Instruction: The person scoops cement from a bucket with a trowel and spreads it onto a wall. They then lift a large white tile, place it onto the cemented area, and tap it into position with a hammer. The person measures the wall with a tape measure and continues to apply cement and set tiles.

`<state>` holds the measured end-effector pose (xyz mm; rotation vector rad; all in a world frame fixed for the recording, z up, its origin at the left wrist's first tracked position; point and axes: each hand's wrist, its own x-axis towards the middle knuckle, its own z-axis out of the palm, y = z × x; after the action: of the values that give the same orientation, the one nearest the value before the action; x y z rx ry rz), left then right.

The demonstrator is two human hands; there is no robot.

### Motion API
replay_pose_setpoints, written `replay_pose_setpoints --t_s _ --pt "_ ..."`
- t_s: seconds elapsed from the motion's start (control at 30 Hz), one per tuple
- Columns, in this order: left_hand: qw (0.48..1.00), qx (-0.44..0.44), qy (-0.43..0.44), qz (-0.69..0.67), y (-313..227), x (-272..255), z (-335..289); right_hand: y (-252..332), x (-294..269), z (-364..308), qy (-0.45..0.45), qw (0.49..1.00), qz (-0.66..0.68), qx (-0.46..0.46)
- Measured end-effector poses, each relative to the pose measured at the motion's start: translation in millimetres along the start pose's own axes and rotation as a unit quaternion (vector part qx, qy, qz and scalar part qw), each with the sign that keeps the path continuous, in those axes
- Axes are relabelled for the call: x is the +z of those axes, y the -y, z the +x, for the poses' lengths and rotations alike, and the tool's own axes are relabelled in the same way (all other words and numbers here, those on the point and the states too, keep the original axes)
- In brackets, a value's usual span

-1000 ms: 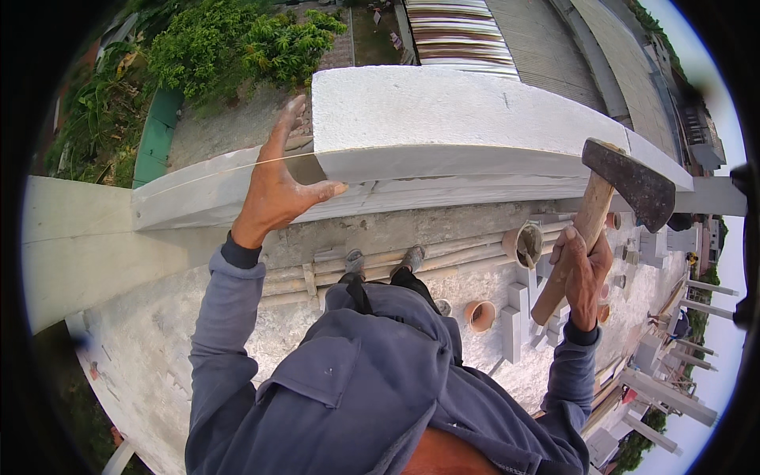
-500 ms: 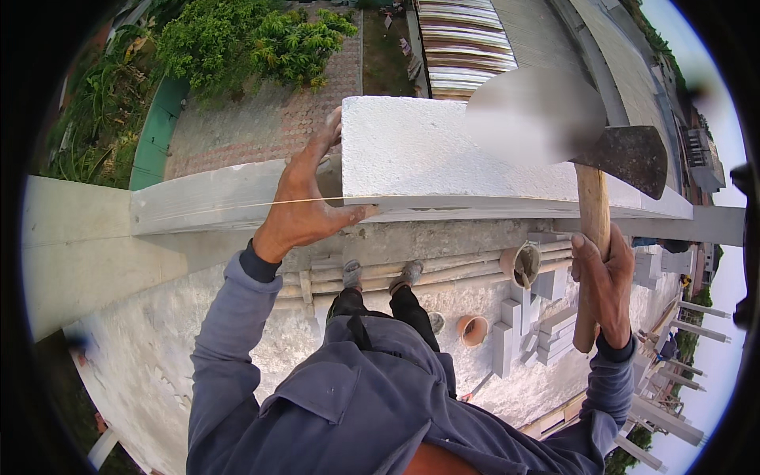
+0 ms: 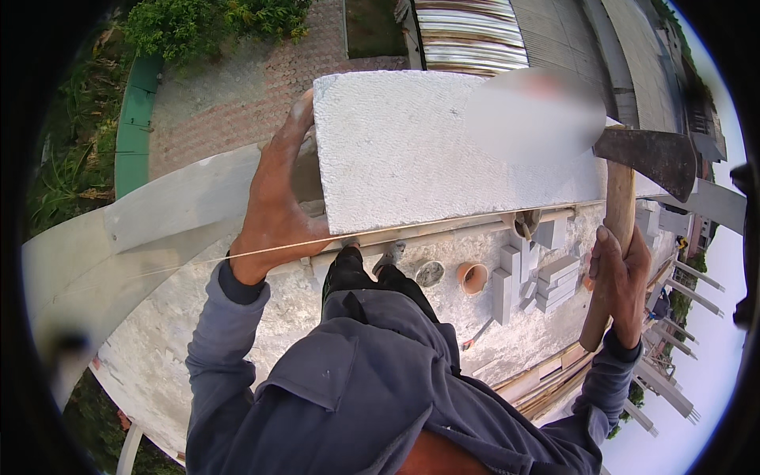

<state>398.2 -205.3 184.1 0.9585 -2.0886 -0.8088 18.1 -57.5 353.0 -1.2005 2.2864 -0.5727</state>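
Note:
A white, rough-surfaced building block (image 3: 396,150) lies on top of a pale wall (image 3: 186,190) in front of me. My left hand (image 3: 269,198) clasps the block's left end, with the thumb at the near lower corner and the fingers up along the end face. My right hand (image 3: 621,277) is closed round the wooden handle of a hatchet (image 3: 651,161). Its dark metal head is level with the block's right part, blade pointing right. A thin string (image 3: 293,245) runs taut along the block's near edge, beside my left thumb. A blurred patch hides part of the block.
Below, on the rough floor, stand an orange bucket (image 3: 473,279), a mortar bucket (image 3: 430,273) and stacked grey blocks (image 3: 556,281). Another bucket (image 3: 526,225) holds a tool. Beyond the wall is a drop to a paved yard (image 3: 237,87) and a corrugated roof (image 3: 467,36).
My view has shifted, and the block's top shows larger and tilted. The hatchet and my right hand appear slightly farther right. Both hands keep their hold.

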Motion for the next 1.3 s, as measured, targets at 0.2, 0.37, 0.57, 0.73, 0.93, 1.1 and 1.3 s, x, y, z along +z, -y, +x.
replay_pose_setpoints --t_s 0.2,0.37,0.57,0.73,0.93,1.1,1.3 --pt "0.998 -0.047 0.022 0.023 10.8 -5.1 -9.9 -4.3 8.7 2.3 -0.051 0.999 0.001 0.013" --pt "0.996 -0.020 -0.003 -0.089 39.2 6.4 -2.3 -17.2 14.4 17.2 -0.184 0.983 -0.014 0.011" --pt "0.853 -0.370 0.021 -0.368 48.3 24.8 -16.2 -22.1 6.6 27.6 -0.166 0.983 0.012 0.081" --pt "0.885 -0.281 -0.040 -0.370 71.2 44.8 -45.4 -15.3 11.6 28.6 -0.170 0.981 0.007 0.091" --pt "0.928 -0.233 -0.051 -0.287 101.8 50.7 -47.9 -11.1 7.4 34.6 -0.137 0.986 0.033 0.092" --pt "0.947 -0.195 -0.054 -0.249 117.4 58.6 -40.8 -16.9 -3.1 31.1 -0.123 0.986 0.020 0.107" --pt "0.961 -0.158 -0.056 -0.219 122.7 60.2 -43.5 -34.2 -23.9 40.4 -0.133 0.987 -0.012 0.086"
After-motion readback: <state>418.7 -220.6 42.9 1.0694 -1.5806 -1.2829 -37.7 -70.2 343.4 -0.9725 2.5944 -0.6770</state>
